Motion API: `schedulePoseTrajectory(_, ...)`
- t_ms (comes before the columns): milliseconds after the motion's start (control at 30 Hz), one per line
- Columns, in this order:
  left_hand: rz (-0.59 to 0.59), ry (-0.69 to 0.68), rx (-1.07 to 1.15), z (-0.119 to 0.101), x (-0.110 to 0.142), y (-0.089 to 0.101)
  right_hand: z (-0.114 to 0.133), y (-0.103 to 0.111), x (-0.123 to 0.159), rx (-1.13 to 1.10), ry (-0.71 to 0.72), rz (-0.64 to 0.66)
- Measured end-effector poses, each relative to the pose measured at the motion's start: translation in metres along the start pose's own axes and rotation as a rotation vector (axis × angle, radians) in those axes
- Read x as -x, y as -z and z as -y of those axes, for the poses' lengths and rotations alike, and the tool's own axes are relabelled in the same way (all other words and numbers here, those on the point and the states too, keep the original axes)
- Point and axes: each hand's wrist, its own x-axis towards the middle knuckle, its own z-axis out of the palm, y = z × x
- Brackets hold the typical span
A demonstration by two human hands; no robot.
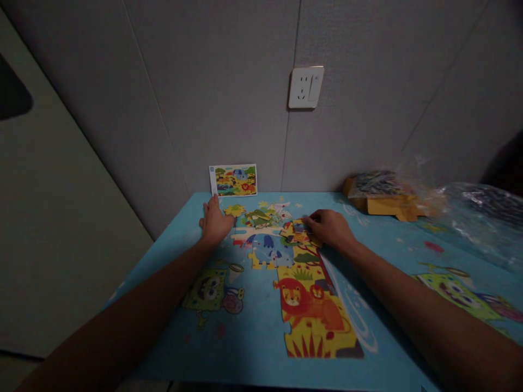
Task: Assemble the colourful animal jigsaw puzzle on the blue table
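Observation:
My right hand (330, 227) is closed at the far right of the loose pieces, thumb and finger on a small puzzle piece (299, 226). Under and beside it lie other colourful pieces, partly hidden by the fingers. My left hand (217, 219) rests at the far left with its fingers apart, just below the picture card (236, 181) that leans on the wall. A dark piece edge shows by its thumb. Between the hands is a pile of loose pieces (260, 218). Nearer are a joined elephant section (267, 251) and a joined lion section (312, 310).
The blue table (253, 337) bears printed cartoon figures. At the back right stands an open orange box (386, 206), with crumpled clear plastic (469, 212) beside it. A white socket (306, 87) is on the grey wall behind.

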Motion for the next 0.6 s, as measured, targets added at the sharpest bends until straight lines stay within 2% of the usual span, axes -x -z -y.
schedulePoseTrajectory(100,0.085,0.135,-0.037,-0.003,0.000,-0.002,0.000,-0.001,0.000,0.019,0.022,-0.039)
schedulePoseTrajectory(233,0.168,0.116,-0.133,-0.002,-0.004,-0.003,0.000,0.000,0.000,0.008,0.019,-0.044)
schedulePoseTrajectory(433,0.167,0.052,-0.122,0.008,-0.011,-0.006,0.004,0.001,0.002,-0.010,0.011,-0.045)
schedulePoseTrajectory(600,0.123,0.073,-0.064,0.009,-0.011,-0.005,0.008,0.004,0.004,-0.042,0.031,-0.056)
